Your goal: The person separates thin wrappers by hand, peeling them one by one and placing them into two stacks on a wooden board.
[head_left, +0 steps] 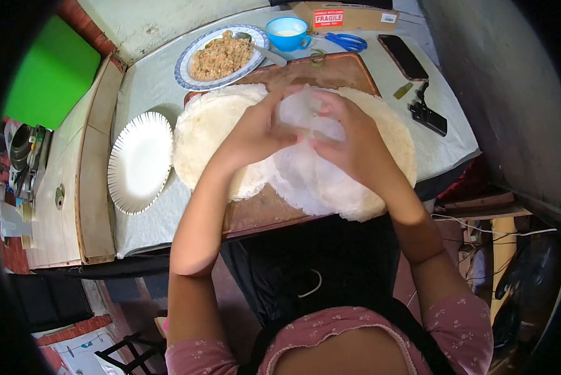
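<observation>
A thin, see-through spring roll wrapper [302, 172] hangs over the middle of the brown board [255, 215]. My left hand [258, 128] pinches it from the left side, and my right hand [354, 140] pinches it from the right, with the fingertips of both close together. Slight blur hides the exact grip of the fingers. Under my left forearm lies a round stack of pale wrappers [208, 134]. Another stack of wrappers [393, 128] lies beneath and beyond my right hand, partly covered by the hand and the lifted sheet.
Behind the board stand a plate [183, 78] of minced filling [221, 57] with a spoon [271, 56], a blue cup [288, 40], blue-handled scissors [348, 42] and a cardboard box [362, 17]. A white paper plate [141, 164] is at left; a phone [402, 57] lies at right.
</observation>
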`<state>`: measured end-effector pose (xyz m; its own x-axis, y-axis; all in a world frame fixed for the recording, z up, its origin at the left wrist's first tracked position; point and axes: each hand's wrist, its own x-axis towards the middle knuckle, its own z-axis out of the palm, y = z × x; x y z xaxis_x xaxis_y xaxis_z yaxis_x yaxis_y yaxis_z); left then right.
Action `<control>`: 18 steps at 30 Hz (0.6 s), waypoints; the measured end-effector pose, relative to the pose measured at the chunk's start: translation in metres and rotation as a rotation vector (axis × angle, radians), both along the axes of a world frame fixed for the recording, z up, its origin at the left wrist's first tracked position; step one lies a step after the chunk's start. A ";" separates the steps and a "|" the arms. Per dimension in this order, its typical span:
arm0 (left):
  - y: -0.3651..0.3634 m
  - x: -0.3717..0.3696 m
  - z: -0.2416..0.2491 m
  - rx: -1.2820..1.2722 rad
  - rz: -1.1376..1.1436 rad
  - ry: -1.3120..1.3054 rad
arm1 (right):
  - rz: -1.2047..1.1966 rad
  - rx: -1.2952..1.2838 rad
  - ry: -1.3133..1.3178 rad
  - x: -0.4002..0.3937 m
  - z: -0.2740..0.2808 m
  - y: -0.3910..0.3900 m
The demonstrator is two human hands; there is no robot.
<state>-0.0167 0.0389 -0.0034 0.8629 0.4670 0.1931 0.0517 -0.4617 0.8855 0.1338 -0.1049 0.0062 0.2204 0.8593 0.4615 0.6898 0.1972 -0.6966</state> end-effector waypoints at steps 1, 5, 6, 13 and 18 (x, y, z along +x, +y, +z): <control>0.003 0.003 -0.003 0.152 0.027 -0.037 | 0.035 0.018 -0.058 -0.003 0.002 -0.004; 0.013 0.010 -0.012 -0.178 0.043 -0.280 | 0.388 0.010 -0.188 0.013 -0.006 -0.007; 0.015 0.007 -0.011 -0.085 0.053 -0.174 | 0.415 -0.014 -0.176 0.016 -0.005 -0.008; 0.019 -0.016 0.005 0.280 -0.118 0.023 | 0.250 -0.088 -0.205 0.022 0.002 -0.023; 0.014 -0.015 0.009 0.008 -0.147 -0.071 | 0.114 0.012 -0.549 0.035 -0.003 -0.028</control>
<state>-0.0314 0.0532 0.0053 0.9060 0.3348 0.2592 -0.0795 -0.4667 0.8808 0.1692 -0.1334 0.0035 -0.1488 0.8574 0.4926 0.9244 0.2976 -0.2387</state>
